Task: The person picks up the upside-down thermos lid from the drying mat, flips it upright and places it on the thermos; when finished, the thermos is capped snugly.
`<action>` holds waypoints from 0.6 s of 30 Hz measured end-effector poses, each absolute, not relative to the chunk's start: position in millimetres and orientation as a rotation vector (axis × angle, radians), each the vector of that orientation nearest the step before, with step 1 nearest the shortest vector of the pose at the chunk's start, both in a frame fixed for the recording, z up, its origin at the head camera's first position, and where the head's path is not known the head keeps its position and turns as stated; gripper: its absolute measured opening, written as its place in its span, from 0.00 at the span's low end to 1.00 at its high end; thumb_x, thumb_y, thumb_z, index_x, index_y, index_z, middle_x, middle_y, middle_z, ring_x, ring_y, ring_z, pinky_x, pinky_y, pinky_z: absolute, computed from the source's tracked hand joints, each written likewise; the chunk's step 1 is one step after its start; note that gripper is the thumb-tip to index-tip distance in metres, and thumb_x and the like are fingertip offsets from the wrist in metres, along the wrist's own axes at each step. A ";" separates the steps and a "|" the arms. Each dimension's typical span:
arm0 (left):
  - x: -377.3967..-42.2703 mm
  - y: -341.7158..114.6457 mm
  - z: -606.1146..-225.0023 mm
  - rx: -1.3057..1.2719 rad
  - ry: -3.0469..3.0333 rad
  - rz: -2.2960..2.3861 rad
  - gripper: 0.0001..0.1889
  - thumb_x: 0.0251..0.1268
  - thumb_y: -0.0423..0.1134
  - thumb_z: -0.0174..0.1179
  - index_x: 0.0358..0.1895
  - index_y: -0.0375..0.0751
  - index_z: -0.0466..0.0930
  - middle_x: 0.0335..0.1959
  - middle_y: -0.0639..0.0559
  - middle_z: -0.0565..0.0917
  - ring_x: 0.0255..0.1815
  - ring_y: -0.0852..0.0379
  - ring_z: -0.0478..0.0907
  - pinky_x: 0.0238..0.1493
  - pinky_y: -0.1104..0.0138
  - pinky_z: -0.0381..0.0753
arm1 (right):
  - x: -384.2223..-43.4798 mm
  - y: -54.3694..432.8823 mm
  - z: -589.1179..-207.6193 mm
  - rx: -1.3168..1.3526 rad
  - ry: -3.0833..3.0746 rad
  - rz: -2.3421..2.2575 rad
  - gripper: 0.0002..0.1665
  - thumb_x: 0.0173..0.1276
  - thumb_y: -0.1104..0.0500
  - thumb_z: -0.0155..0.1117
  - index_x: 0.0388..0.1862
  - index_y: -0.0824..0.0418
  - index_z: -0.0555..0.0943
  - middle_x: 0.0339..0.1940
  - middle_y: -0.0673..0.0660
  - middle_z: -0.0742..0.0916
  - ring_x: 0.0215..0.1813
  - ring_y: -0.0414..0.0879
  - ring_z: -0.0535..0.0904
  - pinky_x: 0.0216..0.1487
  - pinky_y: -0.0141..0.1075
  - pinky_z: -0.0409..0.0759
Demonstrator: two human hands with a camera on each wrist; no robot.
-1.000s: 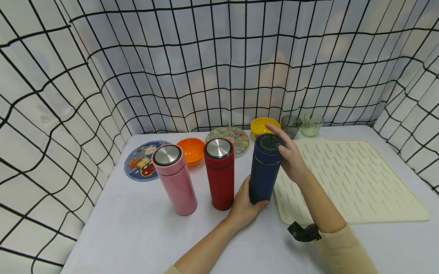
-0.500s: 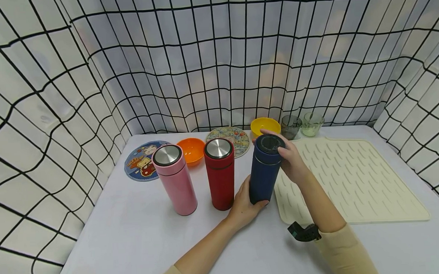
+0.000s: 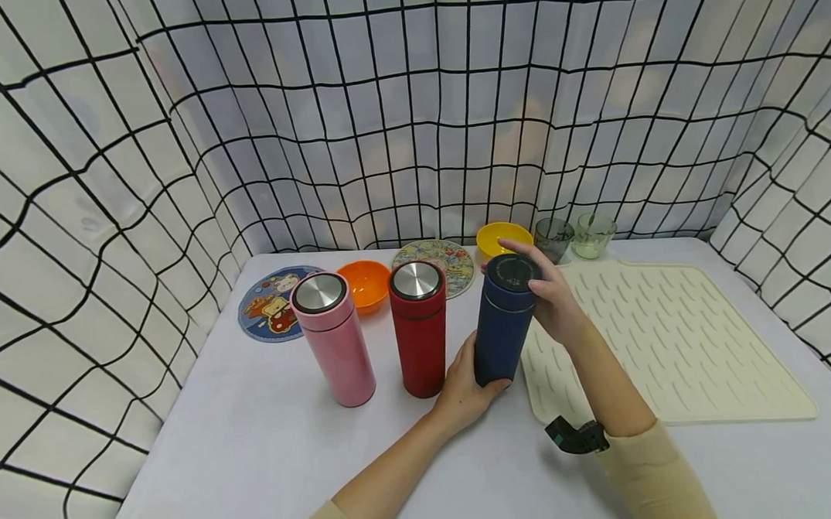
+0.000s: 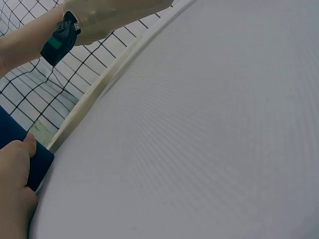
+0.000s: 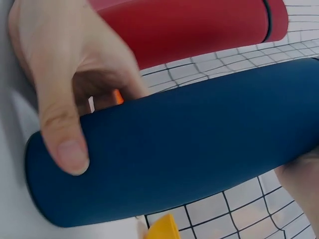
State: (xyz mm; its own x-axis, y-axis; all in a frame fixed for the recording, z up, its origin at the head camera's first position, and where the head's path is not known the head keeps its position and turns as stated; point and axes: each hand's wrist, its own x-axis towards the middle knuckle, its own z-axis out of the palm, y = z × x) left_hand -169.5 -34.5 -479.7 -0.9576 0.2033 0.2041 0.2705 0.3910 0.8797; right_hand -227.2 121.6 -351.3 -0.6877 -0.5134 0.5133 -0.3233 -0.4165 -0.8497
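A dark blue thermos bottle [image 3: 503,325] with a black-topped lid stands on the white table, right of the middle in the head view. My left hand [image 3: 463,393] grips it low down, thumb across the near side, as the right wrist view also shows. Up at the lid [image 3: 512,272], my right hand [image 3: 555,304] holds the side, its thumb at the right edge and its other fingers partly hidden behind. A red thermos bottle [image 3: 420,337] stands just left of the left hand. Further left is a pink thermos bottle [image 3: 337,348]. Both have silver lid tops.
Behind the bottles are an orange bowl [image 3: 366,285], a yellow bowl [image 3: 503,238], two glasses [image 3: 593,236], a blue round mat [image 3: 267,306] and a patterned round mat [image 3: 450,262]. A cream ridged mat [image 3: 677,341] lies right. Black netting [image 3: 410,128] surrounds the table.
The right index finger lowers toward the far side of the blue thermos lid, then lifts slightly. The left hand and the bottles keep their places; the head view shifts slightly.
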 end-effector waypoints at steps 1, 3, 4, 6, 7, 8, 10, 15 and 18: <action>-169.7 -34.5 -479.9 -0.440 -2.562 -1.638 0.45 0.52 0.41 0.67 0.69 0.45 0.47 0.64 0.46 0.63 0.63 0.52 0.62 0.62 0.53 0.62 | -227.3 121.9 -350.9 -1.173 1.628 -2.261 0.30 0.65 0.54 0.52 0.65 0.59 0.62 0.53 0.56 0.77 0.54 0.47 0.73 0.53 0.36 0.73; -169.9 -34.8 -480.1 -0.444 -2.556 -1.633 0.45 0.52 0.41 0.67 0.69 0.44 0.48 0.64 0.46 0.63 0.63 0.52 0.63 0.62 0.53 0.62 | -227.3 122.3 -350.0 -1.169 1.695 -2.273 0.31 0.63 0.54 0.59 0.64 0.59 0.64 0.52 0.56 0.76 0.52 0.46 0.74 0.51 0.35 0.75; -170.1 -34.9 -480.4 -0.447 -2.553 -1.632 0.44 0.52 0.41 0.67 0.69 0.44 0.48 0.64 0.46 0.63 0.63 0.52 0.63 0.62 0.53 0.63 | -227.1 122.2 -349.2 -1.170 1.742 -2.270 0.33 0.61 0.53 0.62 0.63 0.59 0.64 0.52 0.56 0.75 0.51 0.46 0.74 0.50 0.35 0.75; -170.4 -35.1 -480.5 -0.454 -2.547 -1.629 0.44 0.52 0.41 0.67 0.69 0.44 0.48 0.64 0.46 0.64 0.63 0.51 0.63 0.62 0.52 0.63 | -227.4 122.0 -348.5 -1.167 1.798 -2.258 0.37 0.58 0.49 0.66 0.63 0.58 0.64 0.52 0.57 0.74 0.50 0.46 0.74 0.50 0.34 0.75; -170.6 -35.1 -480.5 -0.454 -2.549 -1.627 0.45 0.52 0.42 0.67 0.69 0.44 0.48 0.64 0.46 0.63 0.63 0.51 0.63 0.62 0.52 0.63 | -227.6 121.8 -348.2 -1.174 1.802 -2.256 0.38 0.57 0.47 0.67 0.63 0.57 0.64 0.53 0.58 0.73 0.50 0.46 0.74 0.50 0.35 0.75; -170.5 -35.0 -480.3 -0.452 -2.552 -1.629 0.45 0.52 0.42 0.67 0.69 0.45 0.47 0.64 0.46 0.63 0.63 0.52 0.63 0.62 0.53 0.62 | -227.9 121.7 -348.0 -1.183 1.804 -2.245 0.38 0.58 0.46 0.65 0.64 0.57 0.64 0.55 0.58 0.73 0.51 0.46 0.74 0.50 0.35 0.74; -170.3 -34.8 -480.0 -0.449 -2.556 -1.633 0.45 0.52 0.42 0.67 0.69 0.45 0.47 0.64 0.46 0.63 0.64 0.52 0.63 0.62 0.53 0.62 | -228.4 121.9 -347.6 -1.203 1.748 -2.227 0.36 0.62 0.46 0.61 0.65 0.57 0.64 0.56 0.58 0.74 0.53 0.46 0.73 0.52 0.35 0.74; -169.5 -34.6 -479.1 -0.429 -2.584 -1.650 0.45 0.53 0.41 0.67 0.70 0.45 0.46 0.65 0.47 0.62 0.64 0.52 0.61 0.62 0.53 0.62 | -228.1 124.1 -347.1 -1.197 1.687 -2.214 0.28 0.65 0.51 0.57 0.63 0.59 0.67 0.52 0.54 0.78 0.53 0.45 0.74 0.51 0.35 0.74; -169.0 -34.6 -478.6 -0.424 -2.583 -1.653 0.45 0.53 0.41 0.67 0.70 0.45 0.46 0.65 0.46 0.62 0.64 0.52 0.62 0.62 0.52 0.62 | -228.4 124.8 -347.4 -1.147 1.822 -2.216 0.34 0.56 0.45 0.67 0.57 0.59 0.68 0.49 0.55 0.76 0.49 0.45 0.73 0.49 0.33 0.74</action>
